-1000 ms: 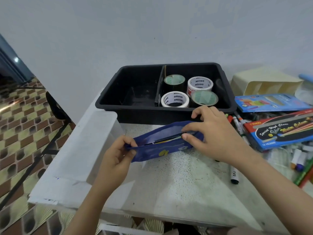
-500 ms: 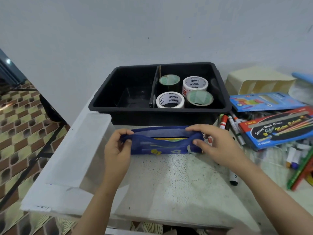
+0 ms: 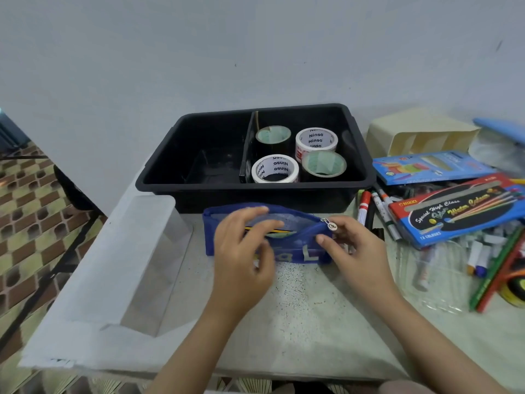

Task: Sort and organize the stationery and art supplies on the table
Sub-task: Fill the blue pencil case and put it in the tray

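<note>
A blue zip pencil pouch (image 3: 295, 253) stands on the table just in front of the black bin (image 3: 199, 191), its mouth unzipped with pencils showing inside. My left hand (image 3: 244, 251) sits at the pouch's middle, fingers curled over the upper lip of the opening. My right hand (image 3: 352, 245) pinches the pouch's right end just below the silver zip pull (image 3: 329, 224). The bin has a divider. Its right half holds several tape rolls (image 3: 275, 169); the left half looks empty.
Right of the bin lie markers (image 3: 377, 214), a water-colour box (image 3: 454, 211), a blue pencil box (image 3: 431, 166), a cream organizer (image 3: 420, 135), small paint tubes (image 3: 480, 254) and long pencils (image 3: 494, 277). A clear plastic container (image 3: 142, 260) stands at the left table edge.
The pouch has turned upright and square to me. My left hand slid from the pouch's left end to its middle, and my right hand shifted to the zip end.
</note>
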Available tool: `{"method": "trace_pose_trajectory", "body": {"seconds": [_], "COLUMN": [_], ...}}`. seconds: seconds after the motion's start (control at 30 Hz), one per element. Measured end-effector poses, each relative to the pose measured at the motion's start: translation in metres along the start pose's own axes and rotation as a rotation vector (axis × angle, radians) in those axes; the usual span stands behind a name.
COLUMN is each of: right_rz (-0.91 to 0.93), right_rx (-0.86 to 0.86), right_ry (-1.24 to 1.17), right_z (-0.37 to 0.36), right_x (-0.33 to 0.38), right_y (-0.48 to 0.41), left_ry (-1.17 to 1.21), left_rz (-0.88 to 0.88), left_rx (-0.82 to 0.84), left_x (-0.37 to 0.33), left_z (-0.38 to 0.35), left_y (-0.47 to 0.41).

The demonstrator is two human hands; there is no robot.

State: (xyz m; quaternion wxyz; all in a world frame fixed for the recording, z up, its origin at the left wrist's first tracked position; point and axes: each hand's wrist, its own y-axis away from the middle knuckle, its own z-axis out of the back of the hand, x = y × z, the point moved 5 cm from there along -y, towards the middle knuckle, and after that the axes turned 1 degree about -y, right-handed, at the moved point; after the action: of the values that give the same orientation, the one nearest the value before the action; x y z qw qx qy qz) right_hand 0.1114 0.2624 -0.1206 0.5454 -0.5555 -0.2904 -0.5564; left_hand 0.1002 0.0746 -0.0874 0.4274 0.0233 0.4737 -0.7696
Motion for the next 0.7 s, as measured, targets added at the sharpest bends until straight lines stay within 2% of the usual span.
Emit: {"method": "trace_pose_trajectory", "body": {"seconds": [0.17,0.37,0.6,0.7], "right_rz": [0.070,0.114,0.201,0.218], "right_rx": [-0.017,0.024,0.043,0.041], "right_ry": [0.037,0.029,0.050,0.067], "right_z": [0.003,0.001,0.009,0.008], "right_x": [0.005,0.005,0.005,0.004], "right_y": [0.003,0.005,0.001,-0.001], "left_ry": [-0.032,-0.131,-0.009,-0.027], "left_rz": [-0.149,-0.119,-0.063,-0.072], "left_rx": [0.141,0.078,0.177,0.209], "left_x": [-0.021,-0.014,-0.019,-0.017], "left_z": [-0.027,-0.038,-0.037,-0.039], "left_y": [-0.001,-0.007,-0.015,-0.017]}}
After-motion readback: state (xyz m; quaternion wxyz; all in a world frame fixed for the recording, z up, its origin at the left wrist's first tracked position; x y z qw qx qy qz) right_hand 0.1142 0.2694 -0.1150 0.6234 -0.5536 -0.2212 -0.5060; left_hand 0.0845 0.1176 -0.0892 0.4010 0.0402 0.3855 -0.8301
